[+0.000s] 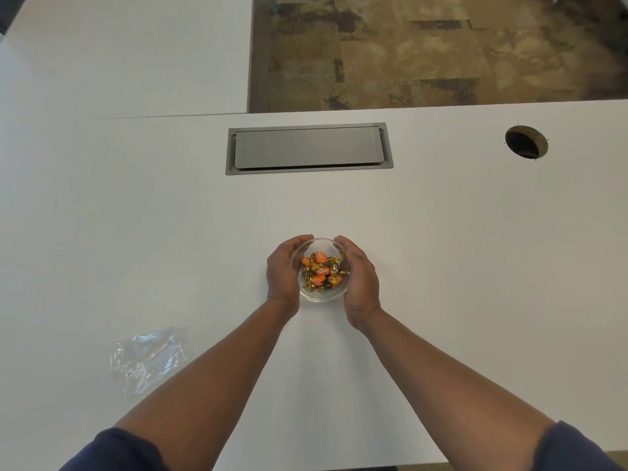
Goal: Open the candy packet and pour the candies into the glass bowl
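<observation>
A small glass bowl (323, 296) stands on the white table (441, 249), in the middle of the view. Several orange and gold wrapped candies (321, 271) lie inside it. My left hand (282, 273) cups the bowl's left side and my right hand (360, 280) cups its right side, fingers curled around the rim. The clear plastic candy packet (147, 356) lies crumpled and flat on the table to the lower left, apart from both hands.
A grey metal cable hatch (309, 148) is set into the table beyond the bowl. A round cable hole (526, 142) sits at the far right. Past the table's far edge is patterned brown carpet (441, 49).
</observation>
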Motion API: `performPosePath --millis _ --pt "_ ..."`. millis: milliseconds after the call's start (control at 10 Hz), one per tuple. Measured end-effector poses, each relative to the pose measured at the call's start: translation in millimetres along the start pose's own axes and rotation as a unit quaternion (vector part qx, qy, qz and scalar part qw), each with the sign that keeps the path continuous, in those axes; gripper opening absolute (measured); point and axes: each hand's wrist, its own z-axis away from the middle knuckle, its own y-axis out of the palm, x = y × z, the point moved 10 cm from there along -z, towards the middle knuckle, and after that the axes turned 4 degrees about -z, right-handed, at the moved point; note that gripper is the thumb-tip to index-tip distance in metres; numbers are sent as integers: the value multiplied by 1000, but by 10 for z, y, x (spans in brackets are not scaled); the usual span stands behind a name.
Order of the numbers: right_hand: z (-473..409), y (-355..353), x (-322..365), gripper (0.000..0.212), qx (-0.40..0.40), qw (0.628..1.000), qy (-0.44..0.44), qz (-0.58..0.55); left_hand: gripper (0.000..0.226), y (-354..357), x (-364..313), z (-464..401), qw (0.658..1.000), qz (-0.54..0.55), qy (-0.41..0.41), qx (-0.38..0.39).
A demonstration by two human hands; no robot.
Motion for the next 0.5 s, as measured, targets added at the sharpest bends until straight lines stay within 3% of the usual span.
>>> performPosePath --millis 300,400,500 --pt "24 29 7 32 17 1000 -7 23 31 -43 -14 12 1000 0 -13 2" --pt "25 48 29 41 38 997 -11 66 36 -45 -43 27 999 -18 -25 17" --pt "138 98 198 47 38 984 -61 163 52 -43 -282 156 988 -144 46 35"
